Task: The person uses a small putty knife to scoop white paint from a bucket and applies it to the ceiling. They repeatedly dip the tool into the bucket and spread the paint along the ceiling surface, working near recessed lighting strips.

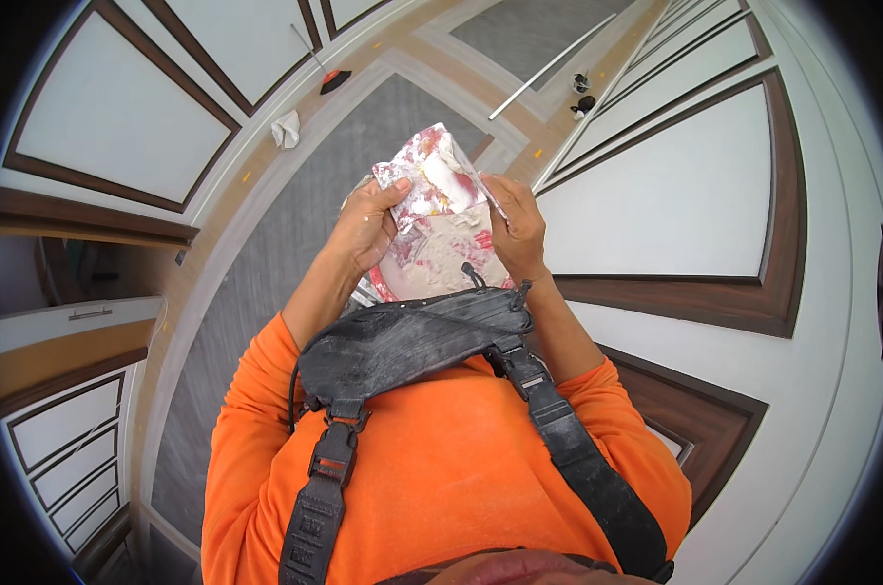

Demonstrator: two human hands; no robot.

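Observation:
In front of my chest, both hands grip a crumpled bag with white, pink and yellow patches, its surface smeared with white paste. My left hand is closed on the left edge, thumb on top. At the right edge my right hand is closed around the bag, where a thin, pale strip or fold runs beside the fingers. Just below lies a broad mass of pale beige paste with pinkish-red patches around it. Whether it sits in a container or in the bag's lower part, I cannot tell.
White panelled walls with brown trim stand close at right and left. On the grey floor farther off are a long white strip, a crumpled white bag or cloth, a red-and-black tool with a long handle and small dark items.

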